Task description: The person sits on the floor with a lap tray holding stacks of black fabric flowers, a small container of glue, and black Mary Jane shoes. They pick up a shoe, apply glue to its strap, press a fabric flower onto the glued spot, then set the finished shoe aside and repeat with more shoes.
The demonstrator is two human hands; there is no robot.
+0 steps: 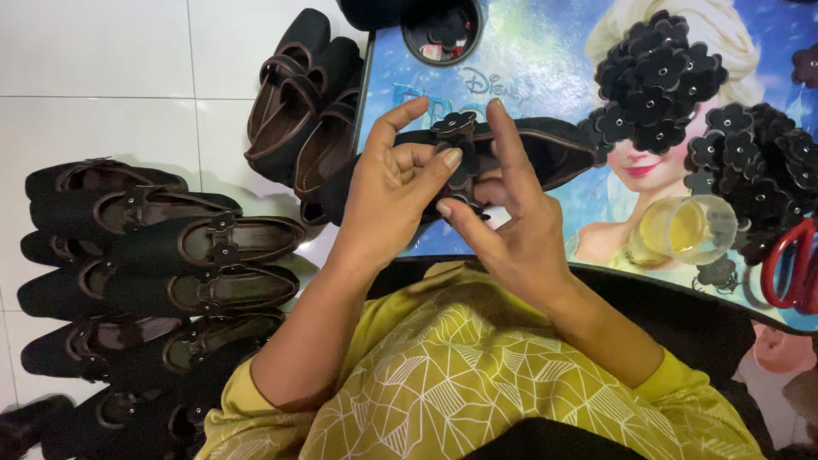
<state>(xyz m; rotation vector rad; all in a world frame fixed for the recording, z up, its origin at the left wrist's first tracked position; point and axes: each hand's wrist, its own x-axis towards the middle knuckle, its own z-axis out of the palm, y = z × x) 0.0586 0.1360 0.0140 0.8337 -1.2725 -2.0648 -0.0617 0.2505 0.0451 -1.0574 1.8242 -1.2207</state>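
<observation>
I hold a black flat shoe (554, 152) sideways over a low table with a colourful cartoon-print top (545, 60). My left hand (394, 183) grips the shoe near its strap, thumb pressed on a black flower-shaped trim (456, 125). My right hand (503, 217) pinches the strap and flower pieces from the other side, index finger raised along the shoe. My yellow patterned sleeves and lap fill the bottom of the view.
Several finished black shoes (170, 281) lie in a row on the white tile floor at left, more brown-lined ones (302, 111) at top. Piles of black flower trims (665, 77), a clear plastic cup (686, 228), a round black lid (443, 32) and red scissors handles (792, 268) lie on the table.
</observation>
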